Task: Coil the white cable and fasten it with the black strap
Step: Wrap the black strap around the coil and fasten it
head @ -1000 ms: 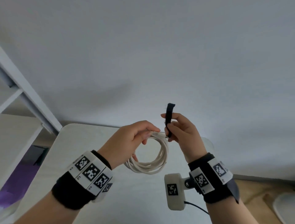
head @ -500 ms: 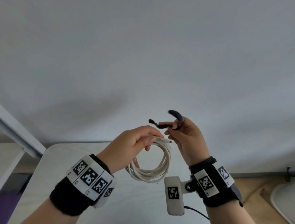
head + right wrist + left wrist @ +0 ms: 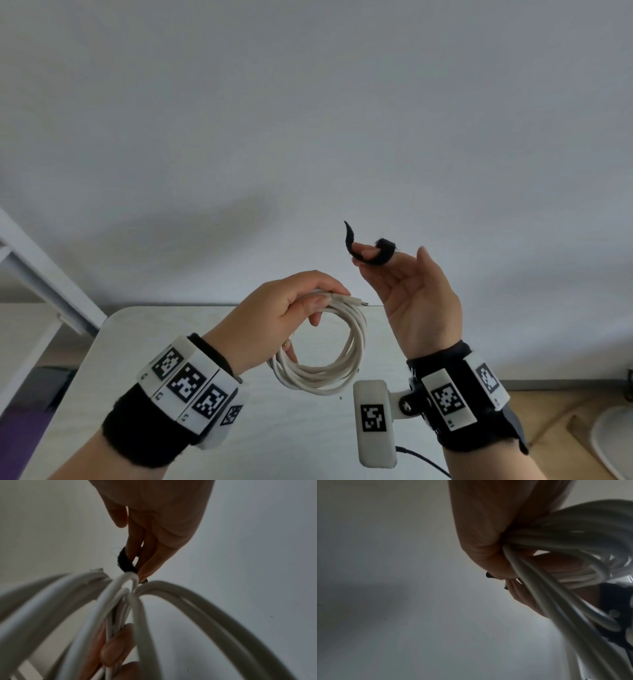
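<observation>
Head view: both hands raised above the white rounded-corner tabletop, pale wall behind.

Left hand: knuckles up, fingers curled over the top of the coiled white round cable, thumb pressing the strands from the near side. Coil hangs below this hand as several loose loops, clear of the tabletop. One plug end with a metal tip sticks out rightward past the fingertips, toward the other hand.

Right hand: palm turned toward the camera, up and to the right of the coil, not touching it in this view. Fingers partly extended and loosely bent; the thin black fabric strap is pinched near the fingertips, wrapped round one finger, its free end curling upward to a point. Strap sits above and to the right of the coil's top, apart from the cable.

Left wrist view: fingers closed on the bundled strands, loops running off down to the right.

Right wrist view: strap seen at the fingertips, with cable loops close in front of the lens and blurred. Whether strap and cable touch cannot be told from this angle.

Both wrists carry black bands with white marker blocks. No containers in view.
</observation>
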Demonstrator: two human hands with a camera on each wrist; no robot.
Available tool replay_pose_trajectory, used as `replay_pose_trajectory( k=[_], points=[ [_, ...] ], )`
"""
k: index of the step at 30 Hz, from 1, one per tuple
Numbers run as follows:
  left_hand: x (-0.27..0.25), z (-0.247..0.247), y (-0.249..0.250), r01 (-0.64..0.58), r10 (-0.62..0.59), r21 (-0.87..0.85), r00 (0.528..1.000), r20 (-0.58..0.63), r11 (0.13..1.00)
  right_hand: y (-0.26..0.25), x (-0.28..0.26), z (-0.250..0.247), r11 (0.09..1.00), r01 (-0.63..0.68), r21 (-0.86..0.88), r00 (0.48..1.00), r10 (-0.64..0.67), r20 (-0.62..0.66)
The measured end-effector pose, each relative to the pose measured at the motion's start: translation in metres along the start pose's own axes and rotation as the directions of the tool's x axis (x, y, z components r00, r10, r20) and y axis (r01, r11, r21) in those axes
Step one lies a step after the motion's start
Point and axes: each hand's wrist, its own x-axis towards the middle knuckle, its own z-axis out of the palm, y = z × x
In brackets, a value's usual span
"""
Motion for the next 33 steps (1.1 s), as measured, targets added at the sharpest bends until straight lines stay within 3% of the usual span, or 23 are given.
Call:
replay_pose_trajectory(
  k=[8, 18, 24, 33],
  points=[
    [0.000, -0.002, 0.004, -0.015, 0.015, -0.021, 1.000, 0.005, 1.000, 0.005, 0.003, 0.000, 0.910, 0.070, -0.409, 0.996, -0.087, -0.022],
    [0.000, -0.002, 0.010, -0.082, 0.082, 0.004, 0.996, 0.046, 0.997, 0.006, 0.004, 0.007, 0.850, 0.044, -0.525, 0.995, -0.087, -0.056],
    [0.000, -0.005, 0.011, -0.068, 0.068, 0.039, 0.998, 0.015, 0.997, 0.008, 0.002, 0.012, 0.892, 0.034, -0.450, 0.997, -0.002, 0.071],
    [0.003, 0.000, 0.010, 0.020, -0.023, -0.046, 0.999, -0.049, 0.999, 0.011, -0.001, 0.010, 0.975, -0.125, -0.182, 0.974, 0.156, 0.165]
  ],
)
